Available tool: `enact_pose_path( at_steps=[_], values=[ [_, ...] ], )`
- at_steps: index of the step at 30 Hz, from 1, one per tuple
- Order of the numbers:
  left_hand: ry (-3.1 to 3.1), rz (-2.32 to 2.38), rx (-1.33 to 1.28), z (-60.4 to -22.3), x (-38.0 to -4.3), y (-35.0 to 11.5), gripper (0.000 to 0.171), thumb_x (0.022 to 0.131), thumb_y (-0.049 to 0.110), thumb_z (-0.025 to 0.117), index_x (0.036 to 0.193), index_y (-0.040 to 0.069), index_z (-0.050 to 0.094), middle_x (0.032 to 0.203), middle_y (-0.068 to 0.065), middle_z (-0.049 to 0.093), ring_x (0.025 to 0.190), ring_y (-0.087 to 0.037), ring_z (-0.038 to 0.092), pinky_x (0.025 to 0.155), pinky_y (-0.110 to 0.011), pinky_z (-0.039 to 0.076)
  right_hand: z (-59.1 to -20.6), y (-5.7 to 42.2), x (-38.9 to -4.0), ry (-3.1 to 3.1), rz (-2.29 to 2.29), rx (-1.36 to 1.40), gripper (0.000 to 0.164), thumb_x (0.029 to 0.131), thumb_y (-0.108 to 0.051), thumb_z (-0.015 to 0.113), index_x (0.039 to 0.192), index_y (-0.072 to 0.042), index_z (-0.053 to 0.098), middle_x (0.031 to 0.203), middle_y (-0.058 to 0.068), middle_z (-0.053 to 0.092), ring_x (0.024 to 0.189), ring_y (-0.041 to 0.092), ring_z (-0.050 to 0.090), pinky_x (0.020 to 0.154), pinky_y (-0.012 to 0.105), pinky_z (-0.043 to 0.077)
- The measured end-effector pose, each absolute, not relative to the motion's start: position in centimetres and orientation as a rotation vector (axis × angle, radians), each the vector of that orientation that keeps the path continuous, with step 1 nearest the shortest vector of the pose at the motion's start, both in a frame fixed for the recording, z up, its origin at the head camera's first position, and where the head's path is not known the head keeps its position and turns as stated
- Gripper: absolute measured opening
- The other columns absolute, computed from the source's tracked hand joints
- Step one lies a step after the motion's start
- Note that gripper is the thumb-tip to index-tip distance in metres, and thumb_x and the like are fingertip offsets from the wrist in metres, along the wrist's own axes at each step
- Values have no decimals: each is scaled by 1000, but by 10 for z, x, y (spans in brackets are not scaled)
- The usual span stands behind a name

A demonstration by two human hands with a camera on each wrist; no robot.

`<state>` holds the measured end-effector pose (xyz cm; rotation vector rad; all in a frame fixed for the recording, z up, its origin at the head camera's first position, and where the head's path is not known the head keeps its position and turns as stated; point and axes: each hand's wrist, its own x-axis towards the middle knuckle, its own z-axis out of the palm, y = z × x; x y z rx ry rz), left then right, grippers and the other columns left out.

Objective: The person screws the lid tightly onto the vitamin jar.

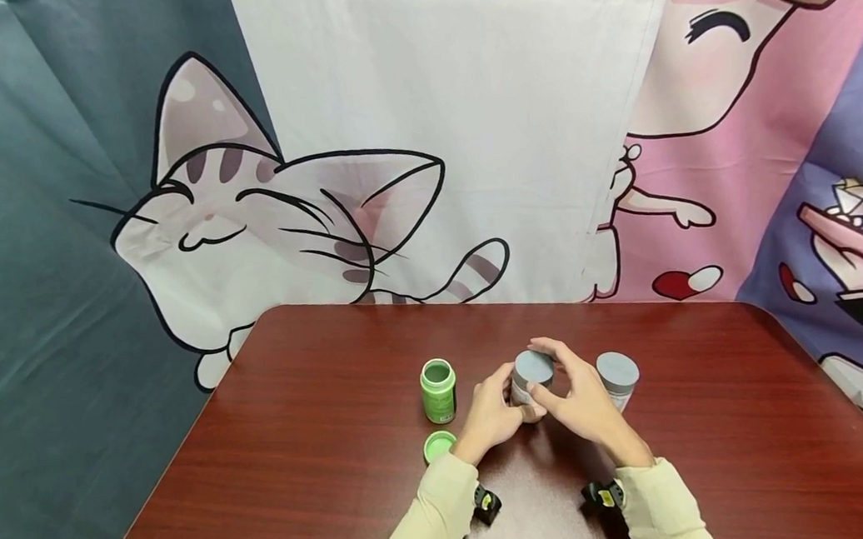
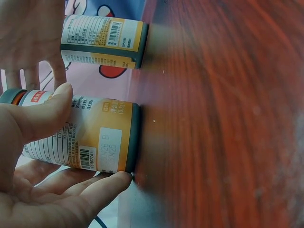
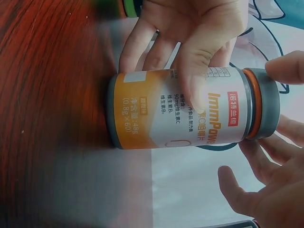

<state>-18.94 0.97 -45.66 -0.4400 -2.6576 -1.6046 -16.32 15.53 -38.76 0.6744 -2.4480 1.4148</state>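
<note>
A white and orange supplement bottle (image 3: 156,107) stands between both hands, its base right at the tabletop. My left hand (image 1: 493,415) grips the bottle body, thumb across the label and fingers round the far side. Its grey lid (image 1: 533,365) sits over an orange band that shows at the neck in the right wrist view. My right hand (image 1: 581,397) holds the lid between thumb and fingers. Just right of it is a second bottle with a grey lid (image 1: 617,370), its body partly hidden by the hand in the head view.
Left of the hands, a green bottle (image 1: 439,398) stands uncovered on the brown table (image 1: 323,444). A green lid (image 1: 439,445) lies in front of it, beside the left wrist. Behind the table's far edge hangs a printed cartoon cloth (image 1: 467,133).
</note>
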Motion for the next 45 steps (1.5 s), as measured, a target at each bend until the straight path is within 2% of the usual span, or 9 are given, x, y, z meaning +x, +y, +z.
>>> enact_pose_path(
  at_steps=[3, 10, 14, 18, 22, 27, 35, 40, 45],
  values=[
    [-2658, -1590, -446, -457, -190, 10, 57, 72, 21, 77, 124, 24, 52, 109, 10, 64, 94, -2, 59, 81, -25, 47, -387, 155, -163, -2457, 1405, 639, 51, 76, 0, 69, 123, -5, 50, 120, 19, 55, 106, 32, 53, 87, 52, 42],
    [-2638, -1595, -467, -457, -190, 10, 55, 72, 20, 77, 122, 24, 53, 108, 11, 64, 91, -1, 59, 78, -23, 47, -420, 165, -184, -2483, 1276, 552, 54, 75, -29, 76, 122, -13, 51, 116, 1, 56, 104, 14, 52, 84, 35, 45],
    [-2655, -1561, -469, -457, -190, 10, 54, 73, 22, 77, 121, 25, 53, 105, 13, 64, 86, -3, 59, 76, -24, 47, -420, 163, -184, -2474, 1237, 533, 55, 74, -29, 77, 120, -13, 52, 112, 1, 55, 101, 12, 50, 80, 28, 40],
    [-2673, -1551, -455, -457, -189, 10, 53, 73, 24, 77, 120, 27, 53, 102, 15, 64, 82, -4, 57, 76, -25, 45, -422, 162, -184, -2472, 1237, 540, 59, 75, -32, 76, 124, -12, 49, 116, 4, 53, 105, 15, 48, 79, 29, 36],
    [-2676, -1557, -436, -457, -189, 10, 53, 72, 26, 78, 120, 26, 54, 99, 15, 64, 82, -3, 57, 77, -25, 45, -422, 163, -183, -2482, 1313, 538, 67, 75, -36, 74, 131, -16, 42, 127, 1, 49, 116, 18, 45, 87, 34, 35],
    [-2641, -1560, -438, -457, -190, 11, 53, 70, 20, 79, 118, 22, 56, 97, 12, 66, 86, -1, 59, 79, -26, 47, -416, 162, -180, -2479, 1422, 570, 70, 77, -29, 74, 136, -20, 37, 134, 0, 44, 121, 22, 43, 94, 38, 35],
    [-2643, -1551, -443, -456, -190, 12, 56, 69, 19, 78, 120, 21, 55, 102, 10, 66, 89, -1, 60, 81, -26, 46, -392, 154, -166, -2435, 1538, 644, 66, 77, 3, 68, 134, -9, 39, 131, 10, 49, 120, 30, 45, 91, 41, 37],
    [-2667, -1540, -440, -457, -190, 11, 56, 70, 25, 79, 121, 25, 54, 103, 13, 65, 89, -1, 59, 81, -27, 46, -403, 157, -173, -2419, 1524, 636, 59, 77, -1, 71, 129, -9, 44, 124, 9, 53, 113, 27, 52, 90, 41, 42],
    [-2657, -1547, -455, -456, -189, 11, 55, 71, 25, 78, 121, 25, 54, 103, 13, 65, 89, -1, 59, 80, -27, 47, -418, 161, -183, -2448, 1445, 558, 56, 77, -16, 75, 125, -14, 47, 121, 5, 55, 107, 18, 54, 85, 32, 45]
  ],
)
